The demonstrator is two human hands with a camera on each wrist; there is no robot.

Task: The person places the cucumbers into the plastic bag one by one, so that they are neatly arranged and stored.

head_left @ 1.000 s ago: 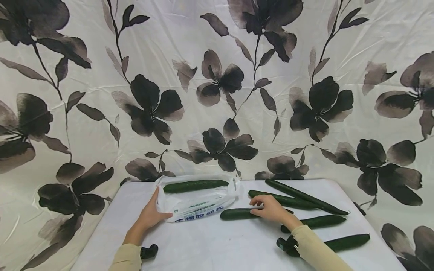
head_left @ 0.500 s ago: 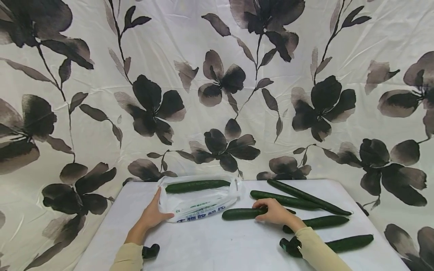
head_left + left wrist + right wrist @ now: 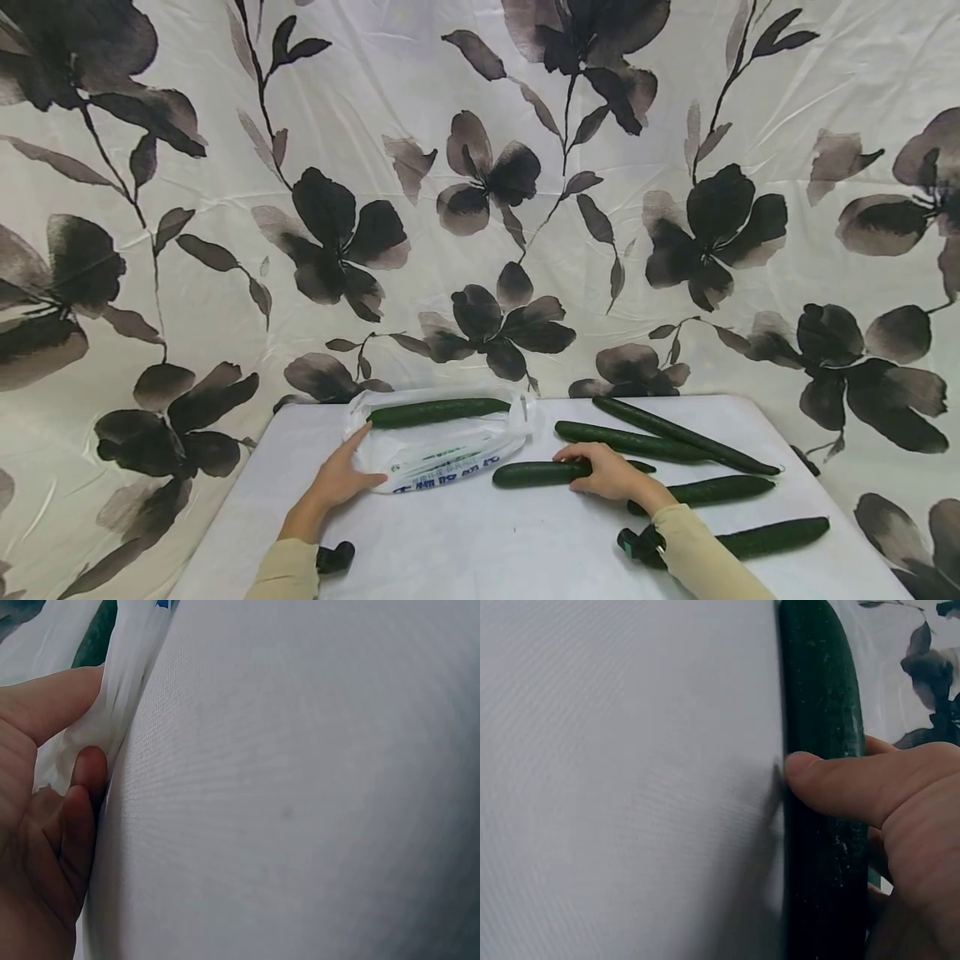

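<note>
A white plastic bag [image 3: 450,446] with blue and green print lies at the back left of the table, one dark green cucumber [image 3: 442,412] in its opening. My left hand [image 3: 333,482] holds the bag's left edge. In the left wrist view, the film of the bag [image 3: 139,656] runs between the thumb and the curled fingers. My right hand [image 3: 606,473] grips another cucumber [image 3: 531,474] near its middle, to the right of the bag. Its thumb [image 3: 810,776] presses the near side; the other fingers reach round the far side, mostly hidden. That cucumber lies on the table.
Further cucumbers lie on the right: one slanting at the back [image 3: 682,433], one beside it [image 3: 630,442], one lower down [image 3: 723,492], and one nearest [image 3: 780,537], partly behind the right sleeve. A floral cloth [image 3: 487,208] hangs behind the white table [image 3: 480,550].
My right hand has come down onto the cucumber and its fingers have closed round it. The left hand stays at the bag's edge, its fingertips slightly shifted.
</note>
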